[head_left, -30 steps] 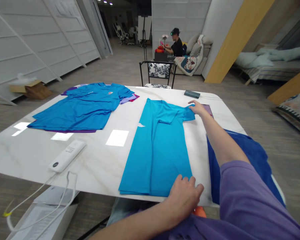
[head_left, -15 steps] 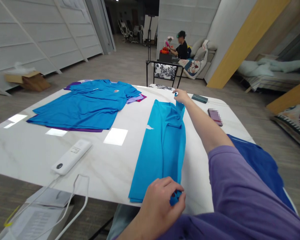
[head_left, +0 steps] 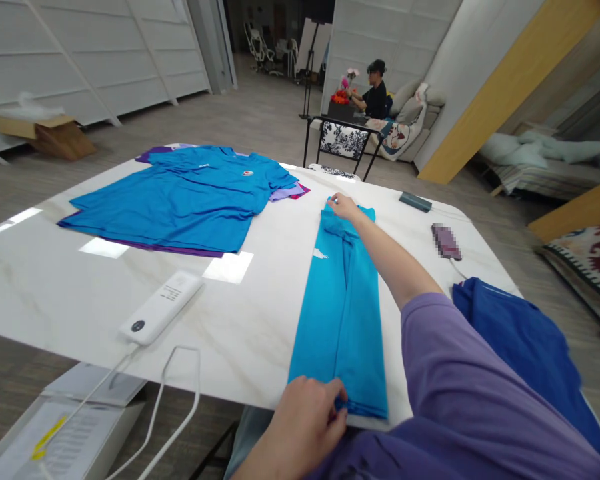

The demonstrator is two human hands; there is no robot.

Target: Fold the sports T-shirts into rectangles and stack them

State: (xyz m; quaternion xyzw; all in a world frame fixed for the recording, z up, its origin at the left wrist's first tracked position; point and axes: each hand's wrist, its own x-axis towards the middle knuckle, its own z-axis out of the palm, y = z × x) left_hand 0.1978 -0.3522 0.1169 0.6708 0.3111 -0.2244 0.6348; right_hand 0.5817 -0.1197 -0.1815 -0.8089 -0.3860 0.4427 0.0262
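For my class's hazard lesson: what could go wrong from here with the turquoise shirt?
The turquoise shirt might crease where it bunches beside the right hand. Its near end, by the left hand, could slip off, lying close to the table edge. The white cable overhanging it might snag.

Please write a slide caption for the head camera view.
Left hand at the near end and right hand at the far end of a folded light blue shirt on a white table.

No readable text (print (head_left: pixel 173 293) on white device (head_left: pixel 156 313) blurred).
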